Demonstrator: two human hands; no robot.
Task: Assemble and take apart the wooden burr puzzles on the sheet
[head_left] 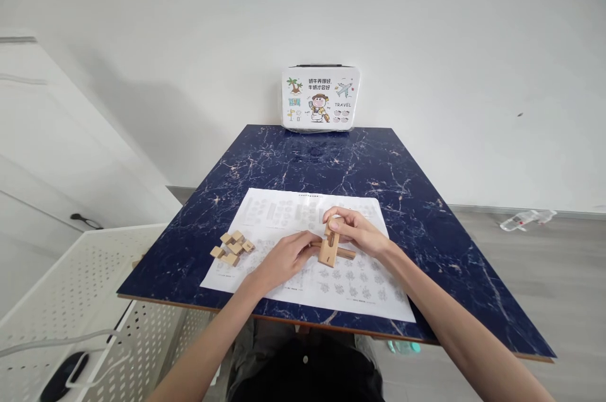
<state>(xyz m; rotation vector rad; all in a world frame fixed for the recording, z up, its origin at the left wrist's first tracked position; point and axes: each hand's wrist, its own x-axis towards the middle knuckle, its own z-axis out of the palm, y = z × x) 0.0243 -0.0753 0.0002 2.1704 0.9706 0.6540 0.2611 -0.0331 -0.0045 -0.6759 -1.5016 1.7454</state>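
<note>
Over a printed instruction sheet [303, 291], both hands come together at some wooden puzzle pieces. My right hand [358, 233] pinches an upright notched wooden puzzle piece [327, 252] between thumb and fingers. A second wooden bar [346, 253] lies crosswise behind it, sticking out to the right. My left hand [290, 258] is closed at the bar's left end, with its fingertips partly hidden by the upright piece. On the left of the sheet sits a cluster of small wooden blocks [231, 249], joined or piled together; I cannot tell which.
The sheet lies on a dark blue marbled table [303, 162]. A white cartoon-printed case [320, 99] stands at its far edge against the wall. Left of the table is a white perforated rack [108, 263] with a black mouse-like object [65, 377]. A clear plastic bottle [519, 220] lies on the floor.
</note>
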